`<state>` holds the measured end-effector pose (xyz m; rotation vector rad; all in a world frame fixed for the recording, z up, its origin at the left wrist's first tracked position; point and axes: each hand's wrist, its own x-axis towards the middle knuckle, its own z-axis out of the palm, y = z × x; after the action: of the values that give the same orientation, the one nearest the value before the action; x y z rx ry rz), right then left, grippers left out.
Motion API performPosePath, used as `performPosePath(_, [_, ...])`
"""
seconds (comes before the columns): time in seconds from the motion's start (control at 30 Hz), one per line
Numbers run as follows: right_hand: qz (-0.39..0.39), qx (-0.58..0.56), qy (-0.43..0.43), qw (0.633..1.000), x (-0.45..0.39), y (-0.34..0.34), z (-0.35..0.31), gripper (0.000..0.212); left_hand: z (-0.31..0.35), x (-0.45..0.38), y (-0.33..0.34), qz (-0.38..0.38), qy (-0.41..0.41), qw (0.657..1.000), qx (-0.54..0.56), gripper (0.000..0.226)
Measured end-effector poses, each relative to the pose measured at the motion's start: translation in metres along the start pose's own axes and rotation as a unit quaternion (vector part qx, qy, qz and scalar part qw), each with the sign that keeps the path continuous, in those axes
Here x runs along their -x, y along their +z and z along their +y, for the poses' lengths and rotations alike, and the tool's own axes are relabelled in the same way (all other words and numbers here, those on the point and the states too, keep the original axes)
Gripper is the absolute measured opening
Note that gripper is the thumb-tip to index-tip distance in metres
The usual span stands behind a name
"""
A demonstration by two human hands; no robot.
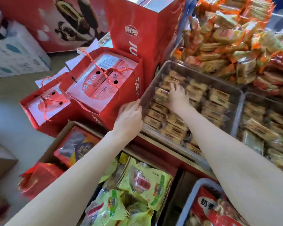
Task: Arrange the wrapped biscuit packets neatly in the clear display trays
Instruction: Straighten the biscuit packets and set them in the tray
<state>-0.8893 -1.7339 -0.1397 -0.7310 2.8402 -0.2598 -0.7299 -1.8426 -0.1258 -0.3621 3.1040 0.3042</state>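
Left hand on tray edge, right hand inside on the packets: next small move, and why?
Probably nudge the packets under the right hand toward the far-left corner of the clear plastic display tray. The wrapped brown biscuit packets there sit less squarely than the near rows, and the left hand grips the tray's left rim, steadying it.

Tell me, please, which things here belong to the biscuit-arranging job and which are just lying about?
Part of the job:
- clear tray being filled
- brown biscuit packets in it
- left hand gripping the tray's edge
- right hand resting on the packets
- second tray beside it
- heap of orange packets behind

Just lying about:
- red gift bags
- green snack bags
- tall red box
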Motion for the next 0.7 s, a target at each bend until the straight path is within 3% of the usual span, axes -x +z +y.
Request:
performPosePath(0.13, [0.034,0.117,0.007,0.993,-0.010,0.016,-0.007,0.063,-0.001,0.006,0.006,0.008,0.003,1.000,-0.004,0.036])
performPosePath(0.23, [0.040,0.120,0.020,0.992,-0.011,0.018,-0.010,0.057,0.000,0.004,0.005,0.027,-0.006,1.000,-0.010,0.040])
performPosePath(0.3, [0.058,0.064,0.027,0.996,-0.009,0.010,-0.009,0.060,0.002,0.004,0.003,0.031,-0.001,0.999,-0.025,0.041])
performPosePath(0.4, [0.112,-0.125,0.007,0.986,0.003,-0.020,-0.001,0.067,0.004,0.003,-0.002,0.002,-0.006,1.000,-0.029,0.046])
performPosePath(0.5, [0.098,-0.235,-0.039,0.966,0.030,-0.056,0.011,0.066,0.013,0.001,-0.013,-0.036,-0.021,0.999,-0.020,0.059])
performPosePath(0.6, [0.050,-0.261,-0.060,0.962,0.068,-0.088,0.026,0.069,0.027,-0.002,-0.033,-0.036,-0.039,0.995,0.089,0.070])
performPosePath(0.7, [0.011,-0.271,-0.085,0.959,0.104,-0.111,0.044,0.069,0.050,0.001,-0.058,-0.005,-0.031,0.951,0.307,0.074])
